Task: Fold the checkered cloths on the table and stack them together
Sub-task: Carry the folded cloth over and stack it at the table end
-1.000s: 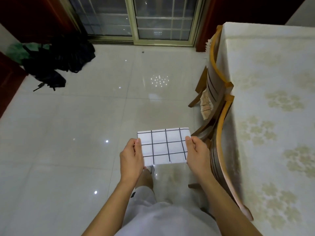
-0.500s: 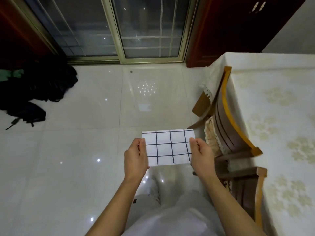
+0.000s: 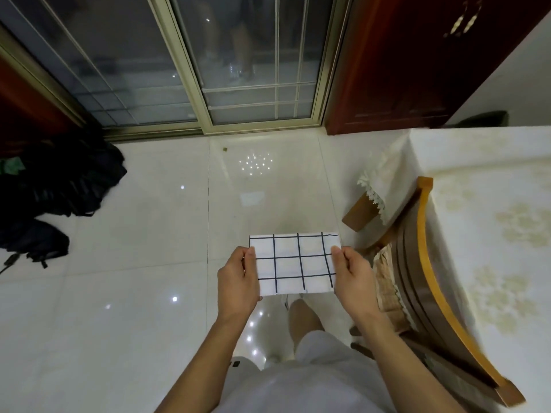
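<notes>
Folded checkered cloth held in the air between both hands, over the floor, well apart from the table off to the right of the grip. Left hand pinching the left short edge, thumb on top, fingers curled beneath. Right hand pinching the right short edge the same way. Far edge of the cloth standing free beyond both thumbs; near edge just clear of the knee below the grip.

Likely light and soft: a thin white fabric with dark grid lines, kept flat only by the pull between the two pinches. Would probably sag or fall open if one side were released. Not fragile, and hardly slippery against bare fingers. Best hold looks to be right where it is, at the two short edges with all layers caught together, so the fold stays closed. How many layers lie under the thumbs cannot be told.

Chair beside the right hand, tucked against the table. Dark bags far off to the left of the grip.
</notes>
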The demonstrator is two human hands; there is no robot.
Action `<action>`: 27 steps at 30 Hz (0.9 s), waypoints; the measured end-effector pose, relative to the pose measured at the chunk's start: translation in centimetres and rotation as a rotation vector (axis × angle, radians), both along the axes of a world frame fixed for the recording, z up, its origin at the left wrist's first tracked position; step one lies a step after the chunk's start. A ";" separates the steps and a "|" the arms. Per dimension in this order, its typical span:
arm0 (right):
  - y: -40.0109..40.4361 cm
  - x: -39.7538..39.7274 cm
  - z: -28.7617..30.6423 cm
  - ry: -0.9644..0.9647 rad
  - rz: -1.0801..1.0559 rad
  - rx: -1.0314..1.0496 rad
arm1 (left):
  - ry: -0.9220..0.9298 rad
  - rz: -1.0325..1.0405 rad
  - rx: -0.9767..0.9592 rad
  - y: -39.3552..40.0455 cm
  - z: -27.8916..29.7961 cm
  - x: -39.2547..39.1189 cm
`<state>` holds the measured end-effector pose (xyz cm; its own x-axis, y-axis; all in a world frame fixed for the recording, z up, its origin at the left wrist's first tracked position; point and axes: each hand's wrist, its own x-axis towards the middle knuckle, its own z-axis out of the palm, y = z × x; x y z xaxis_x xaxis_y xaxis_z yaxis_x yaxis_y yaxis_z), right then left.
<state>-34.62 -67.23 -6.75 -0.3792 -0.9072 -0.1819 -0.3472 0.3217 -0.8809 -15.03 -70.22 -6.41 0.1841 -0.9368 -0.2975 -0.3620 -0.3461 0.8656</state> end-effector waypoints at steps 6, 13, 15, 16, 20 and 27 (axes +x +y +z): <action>-12.2 -3.6 -0.3 -0.015 -0.014 0.003 | -0.024 -0.009 -0.022 -12.2 0.3 -3.8; -24.8 -9.2 -0.6 -0.008 -0.074 0.018 | -0.062 -0.052 -0.036 -25.3 0.8 -9.6; -27.1 -10.3 -0.5 0.004 -0.102 0.023 | -0.058 -0.061 -0.043 -27.8 0.9 -10.8; -28.1 -10.7 -0.4 0.002 -0.110 0.024 | -0.059 -0.069 -0.042 -29.0 0.9 -11.2; -32.1 -12.5 -0.9 -0.019 -0.140 0.035 | -0.075 -0.103 -0.046 -33.8 0.9 -13.1; -39.2 -16.0 -1.0 -0.016 -0.211 0.062 | -0.122 -0.196 -0.046 -42.3 -0.7 -16.8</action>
